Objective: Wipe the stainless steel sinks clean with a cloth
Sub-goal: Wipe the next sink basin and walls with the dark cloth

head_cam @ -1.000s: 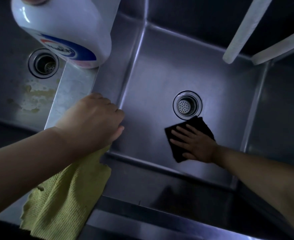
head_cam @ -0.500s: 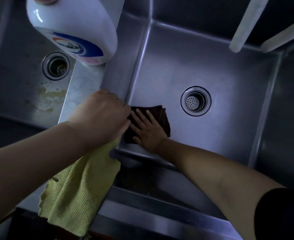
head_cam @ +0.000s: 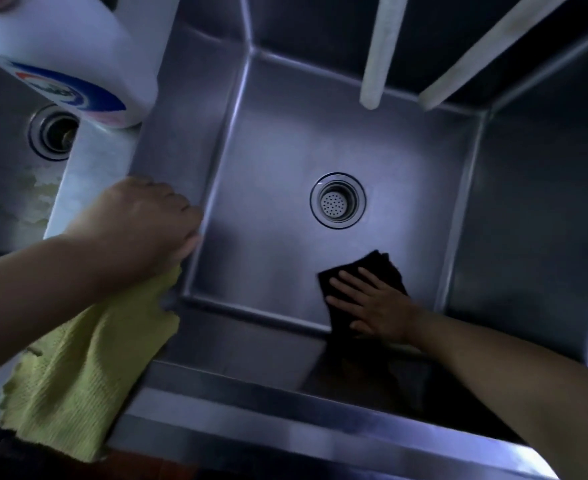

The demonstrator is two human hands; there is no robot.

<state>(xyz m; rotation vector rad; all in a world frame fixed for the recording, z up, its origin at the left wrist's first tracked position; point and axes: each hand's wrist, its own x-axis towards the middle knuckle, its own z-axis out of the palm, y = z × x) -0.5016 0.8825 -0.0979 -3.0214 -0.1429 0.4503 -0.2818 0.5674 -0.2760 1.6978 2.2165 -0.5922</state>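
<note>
While the right hand (head_cam: 375, 308) presses the dark cloth (head_cam: 361, 271) flat-fingered on the sink (head_cam: 268, 161) floor, the left hand (head_cam: 140, 223) clutches a yellow cloth (head_cam: 78, 375) at the divider.

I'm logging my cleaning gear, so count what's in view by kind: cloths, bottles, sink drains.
Cloths: 2, yellow knitted cloth, black folded cloth
Bottles: 1, white plastic bottle
Drains: 2, left round metal drain, right round metal drain
Total: 5
</note>
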